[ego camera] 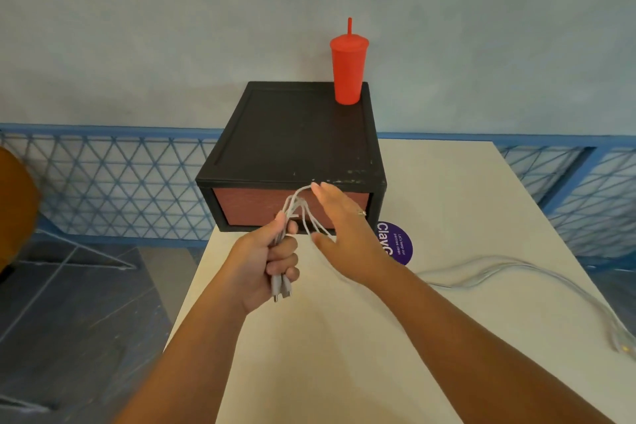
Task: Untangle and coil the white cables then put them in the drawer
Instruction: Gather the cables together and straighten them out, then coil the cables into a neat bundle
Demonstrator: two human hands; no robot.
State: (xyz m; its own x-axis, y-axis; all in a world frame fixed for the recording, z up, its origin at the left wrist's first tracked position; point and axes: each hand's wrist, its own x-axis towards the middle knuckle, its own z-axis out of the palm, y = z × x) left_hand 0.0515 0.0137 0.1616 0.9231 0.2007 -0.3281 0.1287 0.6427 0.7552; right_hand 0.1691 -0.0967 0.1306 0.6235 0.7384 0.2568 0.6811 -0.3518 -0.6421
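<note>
Head view: my left hand point(272, 260) is closed in a fist around a folded cable bundle point(292, 213), just in front of the drawer point(247, 205). Two plugs point(281, 290) hang below the fist; loops rise above it. My right hand point(344, 227) is open, fingers extended, with one strand passing over the fingertips; it grips nothing firmly. More cable point(509, 272) lies loose on the table point(344, 337), to the right of the drawer and nearer me. The drawer is shut inside its black box point(296, 134), with a red cup point(348, 69) on top at the back right.

Risks, as I judge them:
- Loops may spring open, because the right hand only guides them.
- The trailing length may snag at the table edge.
- Opening the drawer needs a free hand; releasing the bundle could undo the coil.
</note>
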